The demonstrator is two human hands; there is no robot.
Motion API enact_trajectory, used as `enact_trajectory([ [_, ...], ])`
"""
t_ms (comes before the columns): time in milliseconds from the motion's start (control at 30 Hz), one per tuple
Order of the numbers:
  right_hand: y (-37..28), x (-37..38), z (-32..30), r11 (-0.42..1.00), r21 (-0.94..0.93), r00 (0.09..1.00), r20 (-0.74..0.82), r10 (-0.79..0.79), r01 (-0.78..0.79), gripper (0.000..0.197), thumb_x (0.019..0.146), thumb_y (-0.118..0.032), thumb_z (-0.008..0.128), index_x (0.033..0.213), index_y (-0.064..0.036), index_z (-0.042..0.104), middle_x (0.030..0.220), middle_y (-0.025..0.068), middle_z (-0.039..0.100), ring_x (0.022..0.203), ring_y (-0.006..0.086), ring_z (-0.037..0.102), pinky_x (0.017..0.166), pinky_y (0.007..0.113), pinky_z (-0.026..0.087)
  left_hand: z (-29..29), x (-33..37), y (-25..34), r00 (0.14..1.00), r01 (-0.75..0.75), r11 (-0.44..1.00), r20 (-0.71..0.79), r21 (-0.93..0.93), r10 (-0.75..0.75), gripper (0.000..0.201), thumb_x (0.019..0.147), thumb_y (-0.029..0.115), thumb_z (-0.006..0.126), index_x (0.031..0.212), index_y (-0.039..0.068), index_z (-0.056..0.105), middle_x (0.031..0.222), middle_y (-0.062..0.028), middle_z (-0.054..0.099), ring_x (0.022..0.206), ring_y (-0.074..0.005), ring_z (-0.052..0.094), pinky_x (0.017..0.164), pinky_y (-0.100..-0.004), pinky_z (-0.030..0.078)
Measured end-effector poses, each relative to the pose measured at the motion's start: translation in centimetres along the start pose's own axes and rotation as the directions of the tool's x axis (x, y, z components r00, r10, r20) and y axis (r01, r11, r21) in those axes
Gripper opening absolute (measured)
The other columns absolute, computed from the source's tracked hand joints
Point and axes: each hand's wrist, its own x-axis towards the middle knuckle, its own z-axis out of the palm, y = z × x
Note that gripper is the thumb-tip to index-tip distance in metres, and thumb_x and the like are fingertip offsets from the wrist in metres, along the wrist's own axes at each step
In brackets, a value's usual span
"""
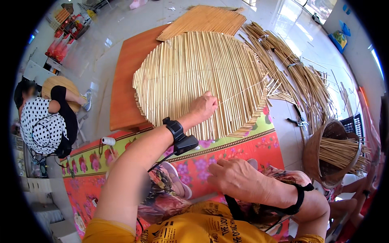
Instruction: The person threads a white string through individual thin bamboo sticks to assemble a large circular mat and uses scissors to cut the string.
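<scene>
A large round mat of straw-coloured reed stalks point(178, 69) lies on a wooden board in front of me, its stalks side by side and its edge stepped. My left hand point(204, 107) is over the lower middle of the mat, fingers closed in a pinch. A thin white thread point(243, 90) stretches from those fingers to the mat's right edge. Nearer to my body, my right hand point(235, 180) is held above my lap with its fingers curled closed; whatever may be in them is hidden.
The orange-brown board point(125, 85) rests on a flowered red cloth point(259, 152), with a white thread spool point(108, 141) at left. Another reed panel point(206, 22) lies beyond. Loose reed bundles point(300, 73), pliers point(300, 121) and a basket of sticks point(324, 150) are right. A person point(44, 121) sits left.
</scene>
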Motion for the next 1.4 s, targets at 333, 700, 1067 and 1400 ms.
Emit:
enact_trajectory([
  [333, 0.9, -1.3, 0.4, 0.998, -0.022, 0.997, 0.053, 0.056, -0.055, 0.007, 0.072, -0.012, 0.060, 0.073, -0.0061, 0.057, 0.080, 0.0078, 0.051, 0.076, 0.0241, 0.059, 0.058, 0.037, 0.051, -4.9, -5.3, 5.3, 0.801, -0.116, 0.875, 0.477, -0.470, 0.362, 0.015, 0.090, 0.013, 0.053, 0.091, -0.001, 0.056, 0.074, -0.0101, 0.065, 0.064, -0.0171, 0.066, 0.060, -0.0323, 0.053],
  [700, 8.7, -2.2, 0.4, 0.931, 0.066, 0.933, 0.015, 0.359, -0.359, 0.008, 0.074, -0.013, 0.067, 0.076, -0.0050, 0.065, 0.075, 0.0105, 0.063, 0.075, 0.0248, 0.064, 0.059, 0.036, 0.050, -5.6, -3.4, 6.1, 0.841, 0.181, 0.716, 0.484, -0.675, 0.244, 0.017, 0.094, 0.017, 0.059, 0.098, 0.002, 0.065, 0.077, -0.0021, 0.067, 0.051, -0.0045, 0.057, 0.048, -0.0190, 0.047],
  [1067, 17.8, -5.2, -1.8, -0.230, 0.893, 0.565, -0.033, 0.825, 0.388, 0.006, 0.093, -0.004, 0.055, 0.093, -0.0001, 0.059, 0.100, 0.0119, 0.065, 0.091, 0.0219, 0.066, 0.084, 0.032, 0.056, -7.7, -4.9, 12.2, 0.739, 0.071, 0.676, 0.494, -0.733, 0.458, 0.018, 0.092, 0.012, 0.060, 0.103, 0.000, 0.066, 0.080, -0.0026, 0.068, 0.055, -0.0039, 0.058, 0.050, -0.0181, 0.048],
  [1400, 23.8, -12.5, -3.5, 0.130, 0.775, 0.063, -0.215, 0.975, 0.619, 0.014, 0.090, -0.002, 0.059, 0.103, 0.0028, 0.060, 0.095, 0.0108, 0.066, 0.071, 0.0119, 0.061, 0.056, 0.021, 0.052, -6.7, -5.4, 7.8, 0.784, 0.141, 0.713, 0.517, -0.686, 0.342, 0.018, 0.091, 0.013, 0.061, 0.103, 0.000, 0.067, 0.079, -0.0014, 0.067, 0.065, -0.0063, 0.062, 0.057, -0.0205, 0.050],
])
